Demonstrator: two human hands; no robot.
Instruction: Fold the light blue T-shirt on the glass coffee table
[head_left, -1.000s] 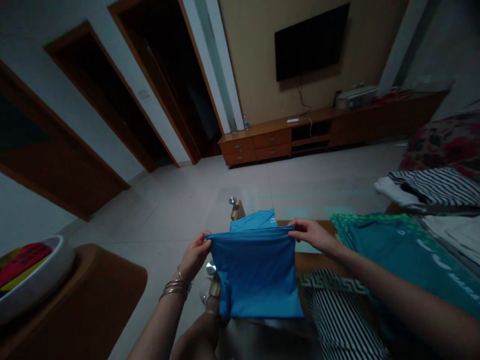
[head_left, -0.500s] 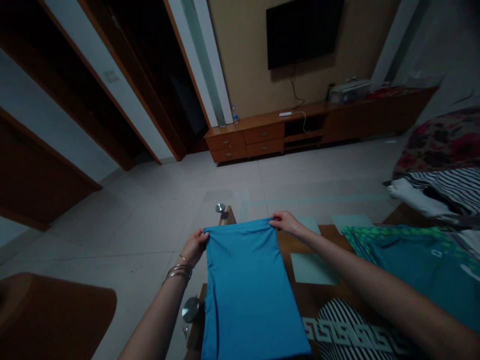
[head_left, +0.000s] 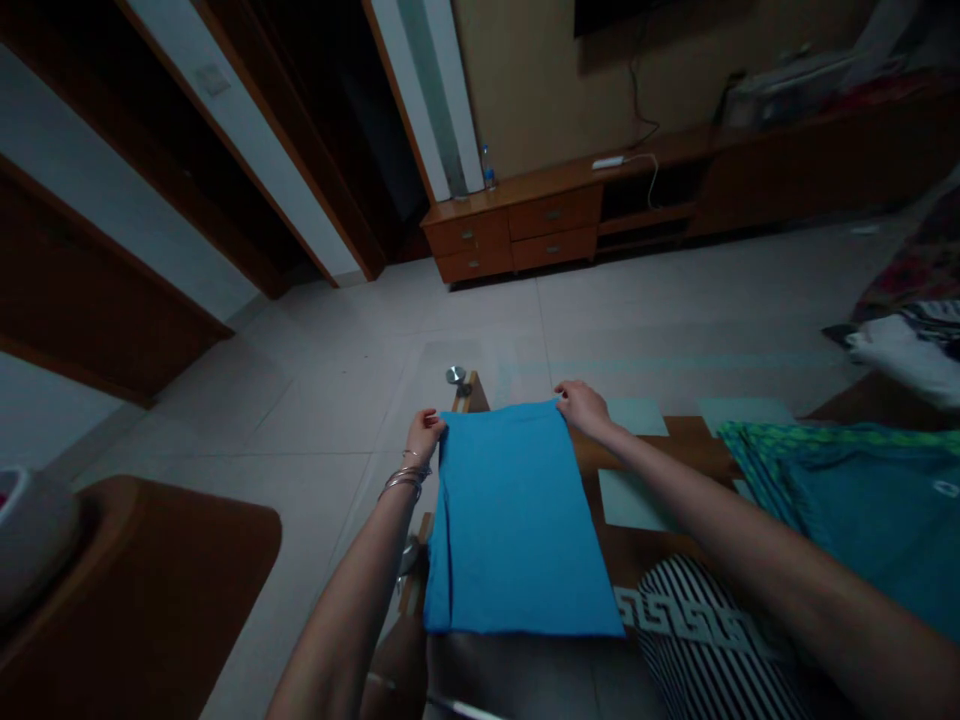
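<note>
A plain blue folded garment (head_left: 510, 520) lies flat over the left end of a glass-topped table (head_left: 637, 500), its near edge reaching the table's near side. My left hand (head_left: 426, 437), with bangles on the wrist, has its fingers closed at the garment's far left corner. At the far right corner, my right hand (head_left: 585, 408) pinches the cloth between thumb and fingers. A narrow fold runs down the garment's left side. To the right, under my right forearm, a teal and green patterned garment (head_left: 862, 500) is spread on the table.
Round metal fittings (head_left: 455, 375) stick out at the table's left end. A brown rounded piece of furniture (head_left: 165, 570) carrying a white pot (head_left: 34, 540) stands at left. White and striped clothes (head_left: 911, 355) are piled at right. A long low cabinet (head_left: 480, 235) lines the wall.
The blue garment now lies flatter and smoother, with its near edge in view. Both hands are still at its far corners. My view has tilted downward and shifted left.
</note>
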